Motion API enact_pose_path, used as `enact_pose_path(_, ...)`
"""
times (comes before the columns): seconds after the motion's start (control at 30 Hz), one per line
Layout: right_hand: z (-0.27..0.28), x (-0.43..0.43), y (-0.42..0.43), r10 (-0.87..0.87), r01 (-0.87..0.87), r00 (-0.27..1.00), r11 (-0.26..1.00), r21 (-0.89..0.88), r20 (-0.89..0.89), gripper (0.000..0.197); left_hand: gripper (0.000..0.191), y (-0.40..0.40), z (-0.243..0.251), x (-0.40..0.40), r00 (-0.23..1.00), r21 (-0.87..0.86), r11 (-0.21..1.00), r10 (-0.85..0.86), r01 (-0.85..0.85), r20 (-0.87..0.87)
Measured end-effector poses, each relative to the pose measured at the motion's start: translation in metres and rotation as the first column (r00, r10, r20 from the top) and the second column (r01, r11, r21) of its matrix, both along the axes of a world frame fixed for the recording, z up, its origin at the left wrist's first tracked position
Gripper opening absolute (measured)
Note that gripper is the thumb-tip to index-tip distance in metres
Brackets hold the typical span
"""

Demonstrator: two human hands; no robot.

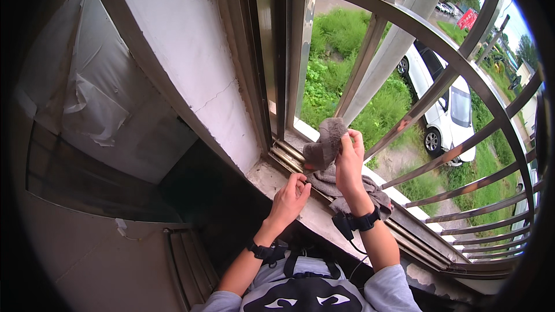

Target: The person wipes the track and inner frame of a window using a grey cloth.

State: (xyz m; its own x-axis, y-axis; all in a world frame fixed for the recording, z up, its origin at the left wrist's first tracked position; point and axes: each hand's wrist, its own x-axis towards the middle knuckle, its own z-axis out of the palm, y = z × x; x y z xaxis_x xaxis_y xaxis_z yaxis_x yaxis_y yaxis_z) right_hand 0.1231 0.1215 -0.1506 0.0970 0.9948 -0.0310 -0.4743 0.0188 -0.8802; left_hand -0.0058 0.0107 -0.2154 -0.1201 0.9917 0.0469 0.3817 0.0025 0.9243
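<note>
A grey-brown plush cloth (323,147) is pinched between the thumb and fingers of my right hand (352,160). Its raised part stands bunched over the metal sliding-window track (288,158). More grey cloth (362,190) lies crumpled across the track and sill beneath my right wrist; whether it is the same piece is hidden. My left hand (291,197) is at the inner edge of the track, left of the cloth. Its fingers are loosely curled, thumb apart, with nothing visible in them. Dirt shows in the track's grooves near the corner.
Metal security bars (412,128) curve beyond the window. A sliding frame (277,52) stands upright beside the white wall (182,43). Below the worn sill (269,177), a ribbed radiator (190,264) stands at lower left. Outside are grass and a white car (448,104).
</note>
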Motion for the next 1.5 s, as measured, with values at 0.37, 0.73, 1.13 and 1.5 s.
enact_pose_path(0.37,-0.107,-0.072,0.024,-0.102,-0.605,0.375,0.726,0.326,0.922,0.024,0.017,-0.033,-0.026,-0.028,0.999,-0.042,0.999,0.024,-0.025,-0.024)
enact_pose_path(0.73,-0.103,-0.019,0.004,-0.089,-0.737,0.082,0.666,0.121,0.993,0.035,0.049,0.016,-0.036,-0.045,0.921,0.175,0.983,0.124,-0.061,-0.370)
enact_pose_path(1.13,-0.115,-0.042,0.018,-0.091,-0.733,0.071,0.670,0.114,0.993,0.041,0.050,0.029,-0.034,-0.057,0.843,0.094,0.993,0.105,-0.065,-0.527)
enact_pose_path(1.5,-0.109,-0.055,0.006,-0.057,-0.738,0.142,0.659,0.145,0.988,0.045,0.051,-0.003,-0.045,-0.047,0.985,0.078,0.995,0.076,-0.065,-0.155)
